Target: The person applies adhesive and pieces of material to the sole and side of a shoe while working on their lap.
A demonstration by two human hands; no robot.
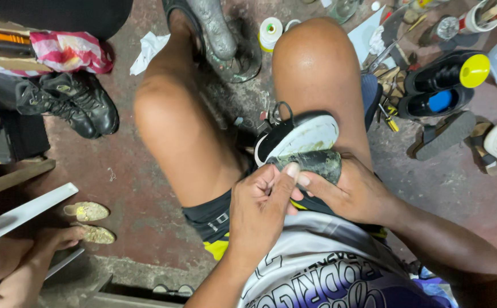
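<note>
The red concrete floor (145, 188) carries everything here, and the person sits low over it with both bare knees up, a black shoe with a white sole (300, 140) resting sole-up on the right thigh, roughly over the middle of the floor. A metal shoe stand (225, 40) rises between the knees toward the far edge, with a spool of pale thread (270, 33) just beside it. Near the left edge lies a pair of black boots (74, 102), and toward the right edge stand glossy black shoes stuffed with a yellow and a blue form (445, 82), with sandals (448, 134) close by. Another person's hand (43, 245) shows at the near left corner, next to two small gold slippers (88, 219). The right hand (362, 194) is wrapped under the heel end of the shoe, holding it steady against the thigh. The left hand (260, 208) is curled narrow, thumb pressed on the dark worn patch at the sole's edge, fingertips pinched together; whether they grip a needle or thread cannot be told. As a judgement, the shoe sits on a rounded thigh, so a hard push by the thumb could make it roll or slip out of the right hand, and any sharp tool hidden in the pinch would then be close to bare skin
</note>
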